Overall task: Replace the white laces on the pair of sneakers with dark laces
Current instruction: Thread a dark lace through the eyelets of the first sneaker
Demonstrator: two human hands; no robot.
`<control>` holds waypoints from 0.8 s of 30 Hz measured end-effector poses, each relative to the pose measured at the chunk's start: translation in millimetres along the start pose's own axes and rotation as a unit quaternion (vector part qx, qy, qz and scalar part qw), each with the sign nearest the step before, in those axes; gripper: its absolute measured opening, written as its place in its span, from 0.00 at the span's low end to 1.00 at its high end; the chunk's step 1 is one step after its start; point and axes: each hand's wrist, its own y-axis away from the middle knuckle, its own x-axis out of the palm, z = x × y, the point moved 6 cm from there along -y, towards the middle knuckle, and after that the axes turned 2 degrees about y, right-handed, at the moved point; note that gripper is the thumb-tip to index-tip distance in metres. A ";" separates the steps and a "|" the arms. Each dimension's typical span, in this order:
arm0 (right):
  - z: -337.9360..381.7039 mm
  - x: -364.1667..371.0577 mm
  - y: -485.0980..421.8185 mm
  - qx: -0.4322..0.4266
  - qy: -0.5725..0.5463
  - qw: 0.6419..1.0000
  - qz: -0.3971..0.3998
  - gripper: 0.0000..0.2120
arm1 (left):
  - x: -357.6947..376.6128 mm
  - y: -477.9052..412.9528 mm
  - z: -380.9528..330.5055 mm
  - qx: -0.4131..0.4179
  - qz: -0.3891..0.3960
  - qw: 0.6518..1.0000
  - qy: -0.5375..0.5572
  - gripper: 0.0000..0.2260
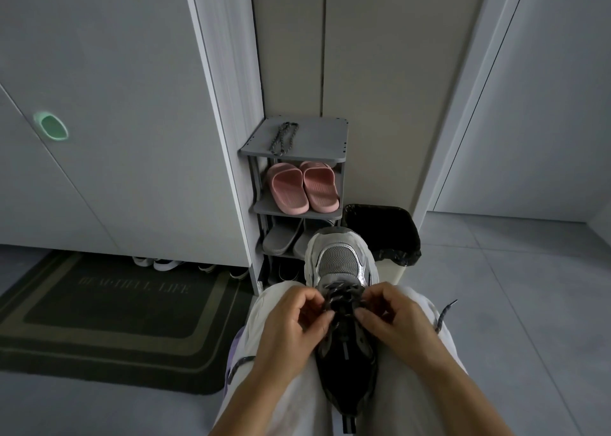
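A grey and silver sneaker (340, 263) lies between my knees, toe pointing away from me. A dark speckled lace (342, 295) crosses its lower eyelets. My left hand (294, 323) pinches the lace on the left side of the tongue. My right hand (393, 319) pinches it on the right side. One loose lace end (444, 315) hangs over my right thigh, another (239, 364) over my left thigh. A second dark lace (282, 137) lies coiled on top of the shoe rack (324, 144).
The grey shoe rack holds pink slippers (302, 187) and grey slippers (281, 237) on lower shelves. A black-lined bin (383, 230) stands to its right. A dark doormat (109, 319) lies at left, with shoes (158, 263) under the cabinet (115, 137).
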 end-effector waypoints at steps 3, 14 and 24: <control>1.0 -1.2 1.8 -0.009 0.011 1.000 -0.014 0.06 | 0.0 1.5 -0.7 -0.002 0.001 1.000 -0.009 0.02; -5.5 -2.6 7.3 0.000 -0.005 1.000 0.005 0.07 | -0.8 12.3 -2.8 -0.079 0.081 0.994 0.011 0.06; -7.9 -11.4 12.3 0.002 -0.166 0.985 0.041 0.07 | -18.1 12.8 2.0 -0.218 0.069 0.941 0.249 0.09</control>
